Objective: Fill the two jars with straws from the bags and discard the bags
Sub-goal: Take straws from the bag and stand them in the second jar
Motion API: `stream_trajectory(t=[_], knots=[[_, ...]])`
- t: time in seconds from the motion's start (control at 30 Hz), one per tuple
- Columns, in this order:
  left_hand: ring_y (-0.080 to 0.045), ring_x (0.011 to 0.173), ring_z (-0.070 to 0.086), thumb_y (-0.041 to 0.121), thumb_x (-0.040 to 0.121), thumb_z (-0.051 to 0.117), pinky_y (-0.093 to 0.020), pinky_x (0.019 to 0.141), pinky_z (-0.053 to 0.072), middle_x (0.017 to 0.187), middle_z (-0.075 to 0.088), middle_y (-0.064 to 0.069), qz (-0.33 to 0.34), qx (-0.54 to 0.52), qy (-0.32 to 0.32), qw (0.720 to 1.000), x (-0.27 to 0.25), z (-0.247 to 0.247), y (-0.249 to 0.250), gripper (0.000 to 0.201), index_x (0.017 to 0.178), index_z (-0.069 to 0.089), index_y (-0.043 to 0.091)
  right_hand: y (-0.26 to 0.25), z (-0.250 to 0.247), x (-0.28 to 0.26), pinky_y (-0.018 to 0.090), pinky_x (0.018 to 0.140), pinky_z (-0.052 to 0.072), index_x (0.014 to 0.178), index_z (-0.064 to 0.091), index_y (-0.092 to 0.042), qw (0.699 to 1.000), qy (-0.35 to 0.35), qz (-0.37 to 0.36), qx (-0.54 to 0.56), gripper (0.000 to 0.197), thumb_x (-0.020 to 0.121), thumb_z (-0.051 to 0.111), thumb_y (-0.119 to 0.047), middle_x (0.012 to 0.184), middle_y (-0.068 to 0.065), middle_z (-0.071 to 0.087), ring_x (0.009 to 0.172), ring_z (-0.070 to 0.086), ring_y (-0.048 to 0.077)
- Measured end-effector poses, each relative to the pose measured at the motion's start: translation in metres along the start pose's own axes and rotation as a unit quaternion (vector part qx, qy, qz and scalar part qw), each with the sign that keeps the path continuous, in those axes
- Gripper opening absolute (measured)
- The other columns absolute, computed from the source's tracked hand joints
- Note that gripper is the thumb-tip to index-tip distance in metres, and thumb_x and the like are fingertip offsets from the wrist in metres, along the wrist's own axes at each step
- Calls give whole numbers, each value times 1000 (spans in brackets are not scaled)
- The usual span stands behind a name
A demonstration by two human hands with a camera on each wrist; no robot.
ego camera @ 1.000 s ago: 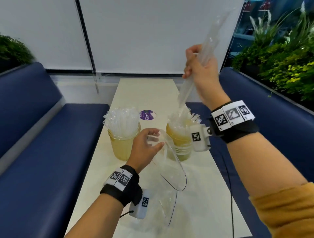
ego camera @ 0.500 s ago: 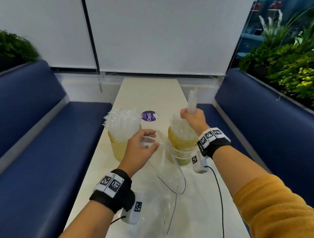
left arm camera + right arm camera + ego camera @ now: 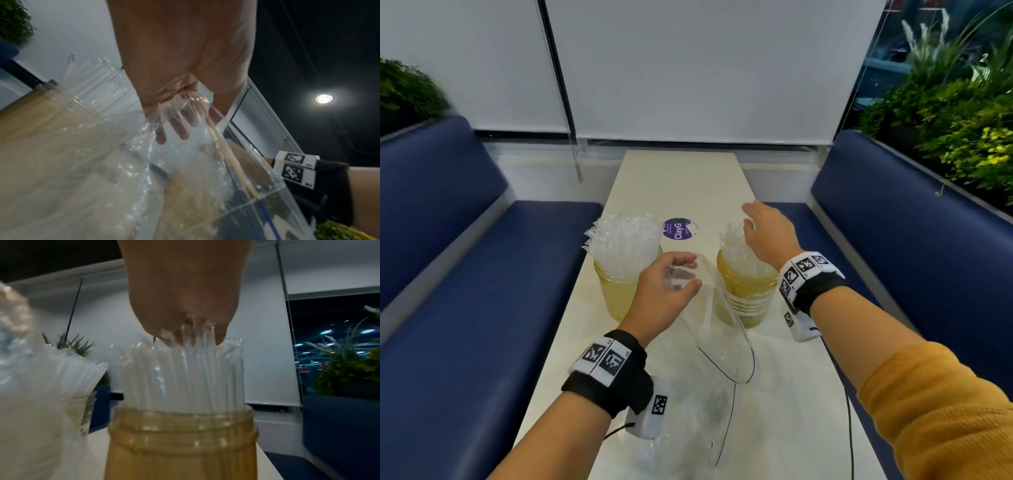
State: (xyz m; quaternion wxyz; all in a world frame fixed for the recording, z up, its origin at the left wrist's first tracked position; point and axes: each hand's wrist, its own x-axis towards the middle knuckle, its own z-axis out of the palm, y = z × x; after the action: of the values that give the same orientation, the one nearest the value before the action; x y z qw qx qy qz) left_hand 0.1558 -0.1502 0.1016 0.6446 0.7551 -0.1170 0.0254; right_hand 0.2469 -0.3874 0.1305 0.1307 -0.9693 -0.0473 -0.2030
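Both jars stand side by side at the middle of the head view on the pale table [image 3: 678, 181]; the left jar [image 3: 619, 291] is packed with wrapped straws fanning above its rim, and the right jar [image 3: 744, 294] holds its own bundle of straws [image 3: 736, 250]. The right hand [image 3: 767, 233] lies flat over the tops of that bundle, fingers straight and spread, gripping nothing; from the wrist view the straw tips [image 3: 185, 366] meet the underside of the palm [image 3: 185, 288], so I judge it is tamping them level in the jar. The left hand [image 3: 664, 291], just in front of the jars, has its fingers and thumb curled round the mouth of a clear plastic bag [image 3: 722, 329], which hangs open towards the lower middle of the frame; the left wrist view shows the fingers [image 3: 180, 128] through the bunched film [image 3: 144, 162]. More crumpled clear plastic [image 3: 688, 421] lies on the table near the lower edge; whether it is a second bag I cannot tell.

By my reckoning the filling is near its end and the step in hand is settling the last straws. The held bag looks empty, though clear film hides much; next comes lifting the right hand away without dragging straws out, gathering up the loose plastic, and carrying it to a bin, none of which is in view.
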Motion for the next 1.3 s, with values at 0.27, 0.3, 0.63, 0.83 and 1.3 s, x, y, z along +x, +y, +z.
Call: stream_trajectory(t=[0.27,0.3,0.63,0.83,1.3], knots=[[-7,105,68,-17,84,52,-14,75,52,123,67,5,3,21,-45,999,1,0,4,57,129,61,17,-22,-22,-18,42,107,39,108,72,-19,995,77,-20,-51,33,100,44,-35,118,1,68,124,54,24],[-6,106,68,-17,84,51,-13,75,52,124,66,6,4,24,-48,999,1,0,4,58,130,61,17,-35,-33,-25,37,89,49,96,74,-18,993,110,-28,-27,29,97,49,-34,98,0,71,100,64,21],[-5,107,67,-20,81,42,-13,74,51,129,64,7,19,30,-66,997,-1,6,2,64,129,61,18,-103,-12,-101,33,80,51,102,70,-12,921,-387,-31,-36,27,99,51,-31,102,8,68,100,65,30],[-2,110,65,-19,83,43,-36,81,57,133,61,10,34,48,-86,995,-7,7,-1,60,126,61,19,-95,19,-118,36,82,45,132,52,-3,870,-474,19,-134,39,102,46,-29,130,15,58,115,58,33],[-8,120,59,-2,79,72,-10,88,42,134,58,6,64,100,-123,985,-14,0,-5,66,138,52,21,-105,-8,-97,38,97,48,142,47,-8,871,-466,-11,-154,43,100,50,-18,136,12,55,119,56,31]])
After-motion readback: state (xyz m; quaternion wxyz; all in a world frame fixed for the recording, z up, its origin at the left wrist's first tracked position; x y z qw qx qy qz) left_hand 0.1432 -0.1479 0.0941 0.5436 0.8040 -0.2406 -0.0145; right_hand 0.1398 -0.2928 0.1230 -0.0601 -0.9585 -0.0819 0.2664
